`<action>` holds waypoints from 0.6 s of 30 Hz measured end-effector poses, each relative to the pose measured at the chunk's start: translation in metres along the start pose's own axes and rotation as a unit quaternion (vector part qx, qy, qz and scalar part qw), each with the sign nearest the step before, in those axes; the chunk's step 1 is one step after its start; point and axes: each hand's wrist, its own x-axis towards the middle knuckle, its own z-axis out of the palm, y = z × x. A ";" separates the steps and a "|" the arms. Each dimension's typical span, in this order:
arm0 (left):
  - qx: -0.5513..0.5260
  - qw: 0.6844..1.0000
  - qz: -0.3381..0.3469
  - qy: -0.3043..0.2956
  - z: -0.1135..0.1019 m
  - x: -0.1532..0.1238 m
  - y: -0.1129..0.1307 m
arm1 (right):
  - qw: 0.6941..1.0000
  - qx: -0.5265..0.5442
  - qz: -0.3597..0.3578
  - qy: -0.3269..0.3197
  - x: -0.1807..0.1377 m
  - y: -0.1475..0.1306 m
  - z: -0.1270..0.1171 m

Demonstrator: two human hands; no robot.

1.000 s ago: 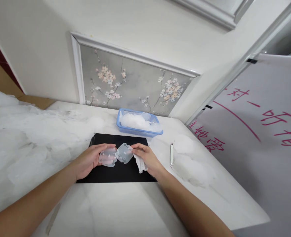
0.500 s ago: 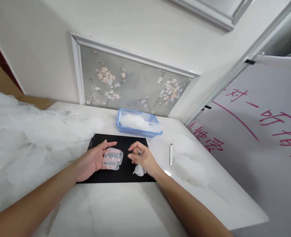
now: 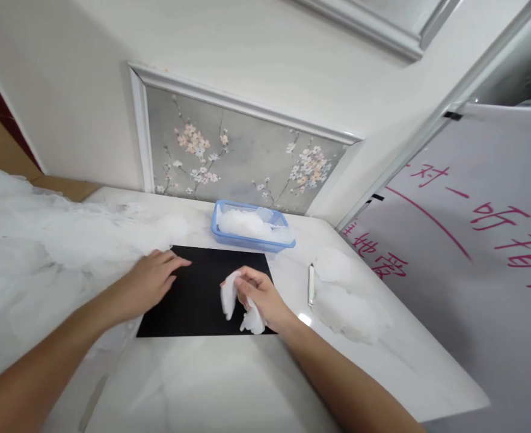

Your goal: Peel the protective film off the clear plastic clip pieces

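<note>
My right hand (image 3: 258, 294) is closed over the black mat (image 3: 202, 300). Pinched at its fingertips is a thin, translucent white rubbery piece (image 3: 229, 294), tilted on edge and slightly blurred. Below the palm hangs more crumpled white material (image 3: 252, 320), apparently held by the lower fingers. My left hand (image 3: 154, 282) has its fingers stretched out and holds nothing visible. It hovers at the mat's left edge, beside a wide heap of translucent white pieces (image 3: 67, 240); whether it touches them I cannot tell.
Behind the mat stands a blue basket (image 3: 251, 243) with white translucent pieces in it. A pale slim tool (image 3: 311, 285), perhaps a folding knife, lies to the right, next to a low pile of white scraps (image 3: 350, 307). A wall panel with painted flowers (image 3: 242, 150) rises behind the marble-look table.
My left hand has let go of the flat translucent piece and moved left towards the heap, turning palm down. That piece now appears to be in my right hand's fingertips.
</note>
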 end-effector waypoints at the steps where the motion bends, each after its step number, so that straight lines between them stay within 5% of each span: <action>1: 0.079 0.997 0.012 0.015 -0.009 0.000 -0.009 | 0.997 0.065 0.027 0.003 0.002 0.000 -0.003; 4: 0.180 0.983 0.021 -0.025 -0.030 0.002 -0.030 | 0.976 0.212 0.039 0.008 0.007 0.000 -0.010; 8: 0.225 0.972 0.036 -0.052 -0.038 0.008 -0.032 | 0.964 0.266 0.022 -0.003 0.009 -0.003 -0.017; 14: 0.218 0.974 0.055 -0.028 -0.040 0.013 -0.014 | 0.975 0.220 0.039 0.007 0.009 -0.005 -0.016; 18: 0.047 0.998 0.024 0.021 -0.028 0.007 0.005 | 0.988 0.096 0.112 0.047 0.010 -0.001 -0.013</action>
